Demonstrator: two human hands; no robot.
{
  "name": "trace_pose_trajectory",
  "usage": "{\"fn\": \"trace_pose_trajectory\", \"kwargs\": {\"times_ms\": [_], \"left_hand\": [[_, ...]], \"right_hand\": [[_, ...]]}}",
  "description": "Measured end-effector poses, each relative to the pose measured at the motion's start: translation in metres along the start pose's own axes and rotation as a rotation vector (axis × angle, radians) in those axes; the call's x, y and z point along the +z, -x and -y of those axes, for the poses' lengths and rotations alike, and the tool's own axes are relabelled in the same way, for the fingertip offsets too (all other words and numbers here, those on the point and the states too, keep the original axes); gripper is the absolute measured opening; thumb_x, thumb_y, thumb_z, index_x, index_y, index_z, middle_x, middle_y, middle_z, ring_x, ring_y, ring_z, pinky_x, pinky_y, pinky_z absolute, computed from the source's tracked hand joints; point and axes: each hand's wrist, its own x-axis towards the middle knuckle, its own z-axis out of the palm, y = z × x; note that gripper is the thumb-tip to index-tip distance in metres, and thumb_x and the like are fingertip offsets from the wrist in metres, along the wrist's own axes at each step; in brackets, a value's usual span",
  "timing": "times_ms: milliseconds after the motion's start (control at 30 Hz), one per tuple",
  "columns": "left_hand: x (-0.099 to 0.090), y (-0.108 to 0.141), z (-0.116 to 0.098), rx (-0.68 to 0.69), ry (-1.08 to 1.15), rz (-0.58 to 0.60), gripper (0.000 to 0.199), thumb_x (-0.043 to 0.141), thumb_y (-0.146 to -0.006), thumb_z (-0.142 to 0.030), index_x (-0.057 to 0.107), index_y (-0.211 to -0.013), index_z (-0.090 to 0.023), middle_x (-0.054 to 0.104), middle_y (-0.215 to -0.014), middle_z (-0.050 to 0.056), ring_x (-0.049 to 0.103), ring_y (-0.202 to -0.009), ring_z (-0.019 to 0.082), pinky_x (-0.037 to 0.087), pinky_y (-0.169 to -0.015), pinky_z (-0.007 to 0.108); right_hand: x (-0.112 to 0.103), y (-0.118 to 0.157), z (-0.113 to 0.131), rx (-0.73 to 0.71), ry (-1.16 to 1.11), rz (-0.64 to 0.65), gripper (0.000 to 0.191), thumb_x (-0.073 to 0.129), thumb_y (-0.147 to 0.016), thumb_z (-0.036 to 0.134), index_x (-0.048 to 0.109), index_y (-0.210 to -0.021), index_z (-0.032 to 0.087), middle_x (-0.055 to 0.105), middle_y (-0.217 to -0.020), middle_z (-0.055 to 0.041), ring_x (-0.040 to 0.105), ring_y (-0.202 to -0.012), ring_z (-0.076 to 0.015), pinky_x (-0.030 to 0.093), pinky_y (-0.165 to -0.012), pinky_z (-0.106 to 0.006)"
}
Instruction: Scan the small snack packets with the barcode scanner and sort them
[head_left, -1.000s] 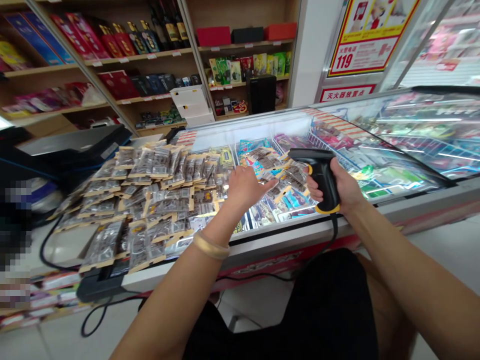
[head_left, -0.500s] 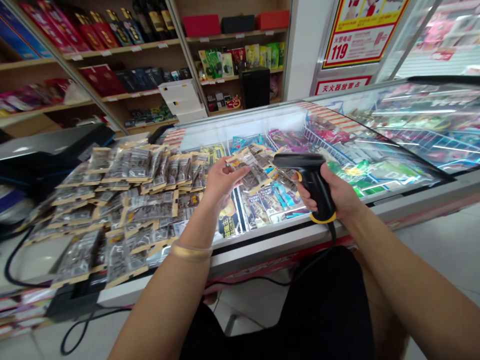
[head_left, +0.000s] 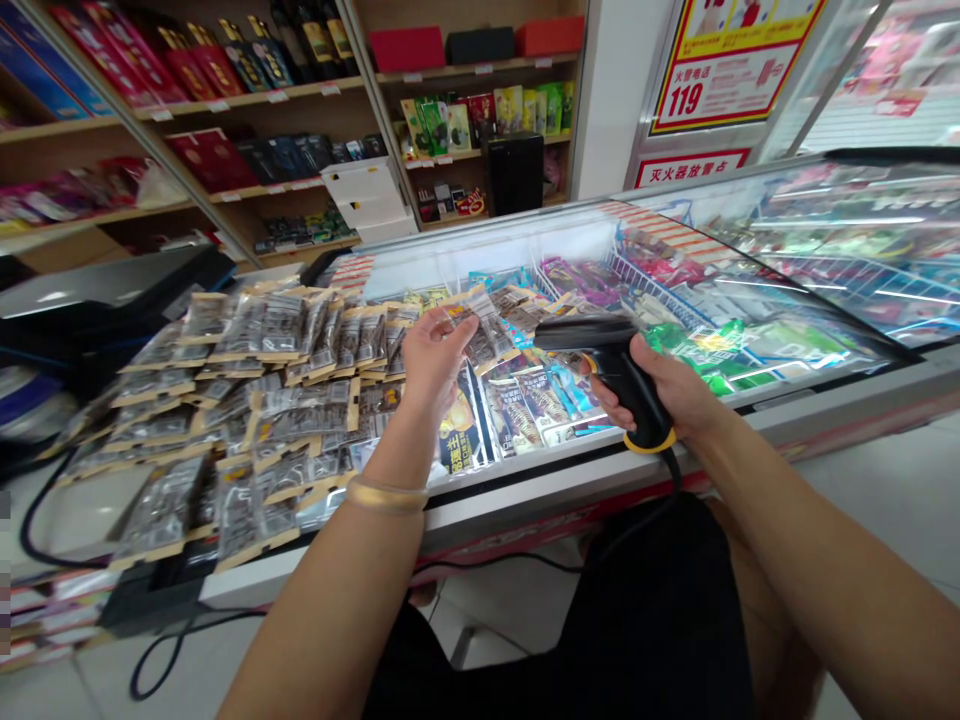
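My left hand point(head_left: 436, 352), with a gold bangle at the wrist, pinches a clear packet point(head_left: 486, 330) with a tan edge above the freezer's glass. My right hand point(head_left: 664, 390) is wrapped round the grip of a black and yellow barcode scanner point(head_left: 626, 375), whose head points left toward the packet. A large heap of similar packets point(head_left: 300, 410) lies on the left part of the glass. A few more packets point(head_left: 525, 305) lie just beyond the held one, partly hidden by it.
The chest freezer point(head_left: 525, 492) holds wrapped goods and wire baskets under glass. A black device point(head_left: 112, 290) stands at the left. The scanner's cable point(head_left: 525, 560) hangs in front of the freezer. Shelves point(head_left: 292, 90) with boxes and bottles stand behind.
My left hand and its packet have moved slightly left. The scanner in my right hand has shifted a little left and down, its grip more tilted.
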Motion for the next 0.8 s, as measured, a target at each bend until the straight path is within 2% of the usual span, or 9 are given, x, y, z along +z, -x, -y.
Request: {"fn": "trace_pose_trajectory", "kwargs": {"times_ms": [167, 500, 633, 733, 800], "left_hand": [[0.001, 0.0, 0.0, 0.004, 0.051, -0.013, 0.039, 0.084, -0.057, -0.024, 0.06, -0.089, -0.021, 0.056, -0.068, -0.007, 0.051, -0.056, 0.008, 0.036, -0.056, 0.021], [0.002, -0.003, 0.007, 0.051, 0.068, 0.02, 0.04, 0.086, -0.059, -0.025, 0.061, -0.091, -0.019, 0.061, -0.072, -0.004, 0.054, -0.058, 0.008, 0.039, -0.054, 0.019], [0.002, 0.001, 0.002, 0.108, 0.01, 0.024, 0.033, 0.08, -0.07, -0.026, 0.063, -0.097, -0.018, 0.058, -0.073, -0.004, 0.053, -0.059, 0.008, 0.042, -0.055, 0.02], [-0.015, 0.007, -0.015, 0.244, -0.044, -0.022, 0.042, 0.076, -0.076, -0.023, 0.062, -0.116, -0.022, 0.061, -0.08, -0.002, 0.054, -0.059, 0.008, 0.045, -0.057, 0.022], [-0.038, 0.012, -0.029, 0.356, -0.104, -0.089, 0.05, 0.075, -0.076, -0.021, 0.059, -0.123, -0.027, 0.061, -0.084, -0.001, 0.054, -0.059, 0.008, 0.046, -0.058, 0.022]], "right_hand": [[0.0, 0.0, 0.001, 0.008, 0.024, 0.003, 0.063, 0.075, -0.07, 0.077, 0.064, -0.091, 0.019, 0.055, -0.06, 0.0009, 0.046, -0.043, -0.0102, 0.039, -0.036, -0.023], [-0.003, 0.0, 0.001, -0.014, 0.014, 0.03, 0.065, 0.074, -0.072, 0.077, 0.064, -0.101, 0.019, 0.055, -0.064, 0.0018, 0.046, -0.044, -0.0096, 0.04, -0.038, -0.023], [0.001, -0.007, 0.005, -0.071, -0.013, 0.026, 0.063, 0.075, -0.073, 0.074, 0.067, -0.101, 0.019, 0.055, -0.064, 0.0011, 0.044, -0.044, -0.011, 0.038, -0.038, -0.025], [0.017, -0.019, 0.009, -0.081, -0.032, 0.05, 0.062, 0.076, -0.072, 0.074, 0.069, -0.1, 0.019, 0.055, -0.064, 0.0009, 0.044, -0.045, -0.0109, 0.037, -0.039, -0.025], [0.033, -0.028, 0.01, -0.09, -0.043, 0.079, 0.063, 0.076, -0.071, 0.074, 0.068, -0.099, 0.019, 0.055, -0.064, 0.0011, 0.043, -0.045, -0.0102, 0.036, -0.04, -0.024]]}}
